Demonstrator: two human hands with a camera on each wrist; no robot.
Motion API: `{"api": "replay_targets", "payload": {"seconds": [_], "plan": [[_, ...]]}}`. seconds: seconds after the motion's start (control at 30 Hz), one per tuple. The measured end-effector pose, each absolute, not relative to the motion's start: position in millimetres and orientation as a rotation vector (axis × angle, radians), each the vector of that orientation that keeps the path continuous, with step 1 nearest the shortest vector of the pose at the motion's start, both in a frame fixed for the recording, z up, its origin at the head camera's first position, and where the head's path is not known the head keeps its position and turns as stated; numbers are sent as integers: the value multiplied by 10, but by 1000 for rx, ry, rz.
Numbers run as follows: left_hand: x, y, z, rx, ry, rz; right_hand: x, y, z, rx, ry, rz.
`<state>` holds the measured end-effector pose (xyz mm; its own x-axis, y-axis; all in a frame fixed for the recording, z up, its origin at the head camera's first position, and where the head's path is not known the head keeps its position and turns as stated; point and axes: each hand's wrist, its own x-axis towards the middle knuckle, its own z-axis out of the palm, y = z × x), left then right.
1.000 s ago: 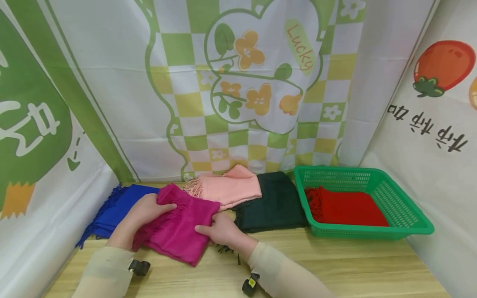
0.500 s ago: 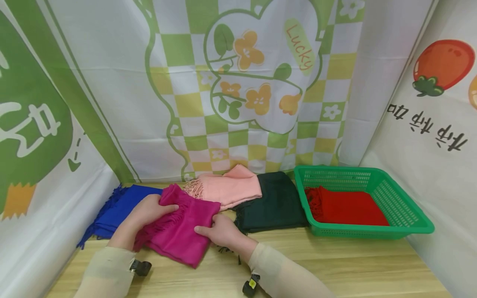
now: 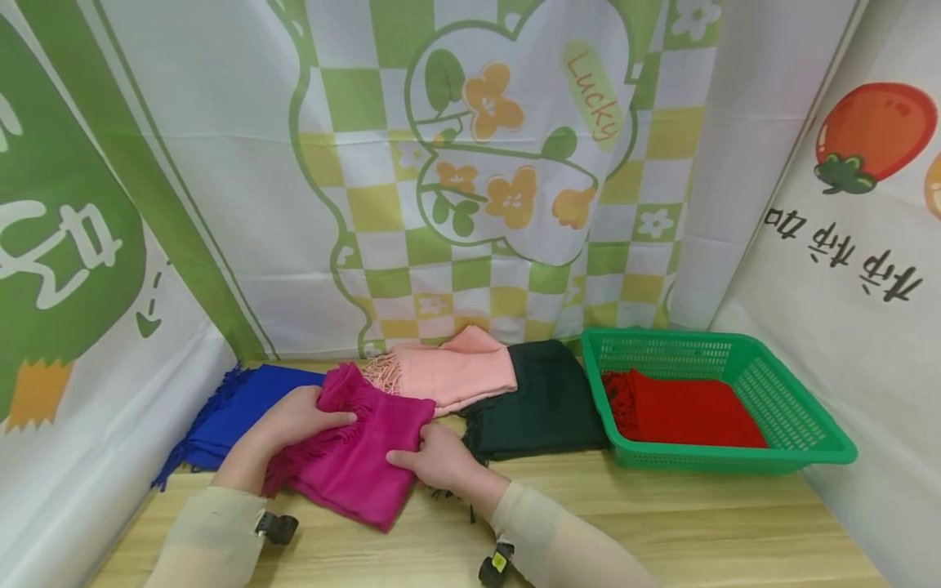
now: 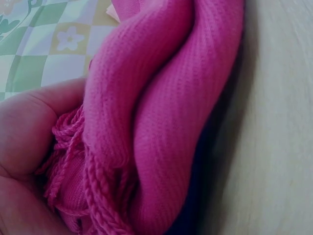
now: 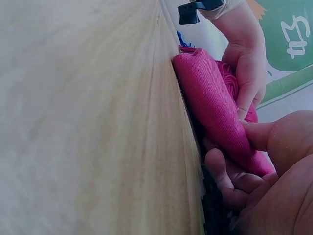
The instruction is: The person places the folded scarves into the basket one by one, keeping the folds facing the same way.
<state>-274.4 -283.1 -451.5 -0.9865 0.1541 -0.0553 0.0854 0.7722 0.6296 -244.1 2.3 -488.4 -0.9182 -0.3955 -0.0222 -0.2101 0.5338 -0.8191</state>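
Gripping the folded magenta scarf (image 3: 353, 461) at its fringed end, the left hand (image 3: 290, 420) matched the right hand (image 3: 434, 457), which pinched the opposite edge, thumb on top, on the worktop (image 3: 662, 523). A blue scarf (image 3: 235, 408) lay touching it behind, with a pink scarf (image 3: 448, 371) and dark green scarf (image 3: 540, 404) crowding the rear. Rightward, a green basket (image 3: 801, 425) held a red scarf (image 3: 691, 412); bare wood lay open at the near edge.
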Motion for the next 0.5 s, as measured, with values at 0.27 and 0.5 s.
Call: {"api": "replay_targets", "payload": {"seconds": [0.27,0.5], "plan": [[-2758,-2848,-4528,171,2859,1018,-2402,26,-4870,-441,2514,-1383],[-2771,-2854,-4532,185,2860,1019,-2389,50,-4834,-407,2486,-1423]]}}
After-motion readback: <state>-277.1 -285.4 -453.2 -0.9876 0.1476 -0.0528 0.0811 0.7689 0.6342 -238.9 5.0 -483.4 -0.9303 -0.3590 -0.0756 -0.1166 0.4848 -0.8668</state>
